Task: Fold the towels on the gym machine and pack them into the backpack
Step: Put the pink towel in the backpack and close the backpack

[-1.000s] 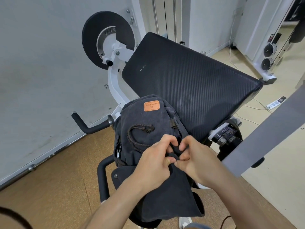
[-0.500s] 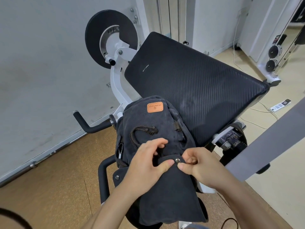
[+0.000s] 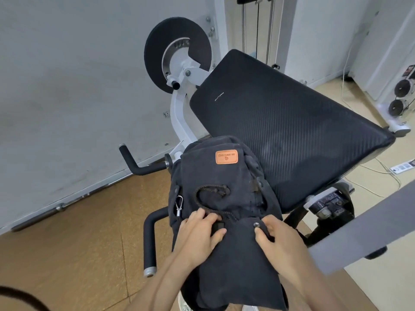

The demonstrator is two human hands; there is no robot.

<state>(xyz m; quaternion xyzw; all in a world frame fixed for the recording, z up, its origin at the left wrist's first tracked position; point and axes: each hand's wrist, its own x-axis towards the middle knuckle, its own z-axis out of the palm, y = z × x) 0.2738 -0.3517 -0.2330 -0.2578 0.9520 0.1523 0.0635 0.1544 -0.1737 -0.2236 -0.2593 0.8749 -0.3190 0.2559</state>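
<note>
A dark canvas backpack (image 3: 215, 176) with an orange leather patch lies on the seat of the gym machine, below the black padded bench (image 3: 292, 135). Its flap (image 3: 238, 261) is folded over the drawstring top toward me. My left hand (image 3: 199, 232) grips the flap's left edge, thumb beside a black tab. My right hand (image 3: 276, 236) pinches the flap's right edge just beside a metal snap button (image 3: 256, 225). No towel shows in view.
White machine frame with a black weight disc (image 3: 177, 57) stands at the back left. Black foam handles (image 3: 149, 241) stick out left of the bag. A grey bar (image 3: 368, 230) crosses at the right. Cables and a power strip (image 3: 402, 168) lie on the floor.
My hands have moved apart along the flap's edge, from pinching together at the middle to holding its two sides. The flap now lies flatter over the bag's top.
</note>
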